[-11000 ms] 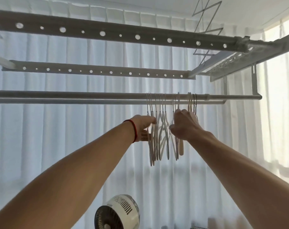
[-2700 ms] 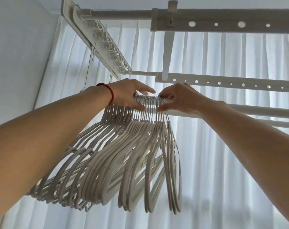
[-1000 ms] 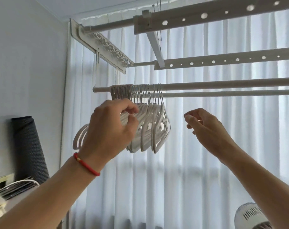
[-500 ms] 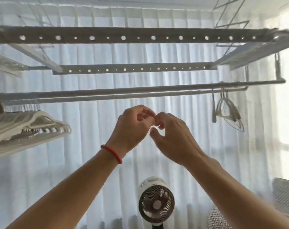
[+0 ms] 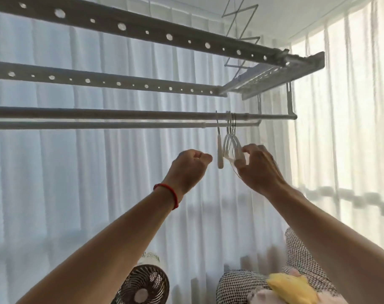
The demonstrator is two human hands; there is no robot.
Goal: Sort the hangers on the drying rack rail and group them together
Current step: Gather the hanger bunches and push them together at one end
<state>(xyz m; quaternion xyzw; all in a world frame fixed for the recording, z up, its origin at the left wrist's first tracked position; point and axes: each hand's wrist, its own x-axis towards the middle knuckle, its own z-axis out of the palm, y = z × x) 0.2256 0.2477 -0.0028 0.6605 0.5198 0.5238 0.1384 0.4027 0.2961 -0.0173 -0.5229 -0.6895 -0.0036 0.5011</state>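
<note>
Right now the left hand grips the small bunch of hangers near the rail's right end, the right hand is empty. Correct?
No, swapped. The head view shows the right hand gripping the hangers on the rail; the left hand is a closed fist, empty.

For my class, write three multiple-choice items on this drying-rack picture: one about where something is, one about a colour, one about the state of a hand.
1. Where on the rail do the hangers hang?
A. near its right end
B. at its middle
C. at its far left

2. What colour is the wristband on the left arm?
A. blue
B. red
C. green

3. What is the right hand doing?
A. resting flat on the rail
B. hanging at the person's side
C. gripping the hangers

Answers: 1 A, the hooks sit close to the rail's right bracket. 2 B, a thin red band circles the wrist. 3 C, its fingers curl round the hangers' white arms.
</note>
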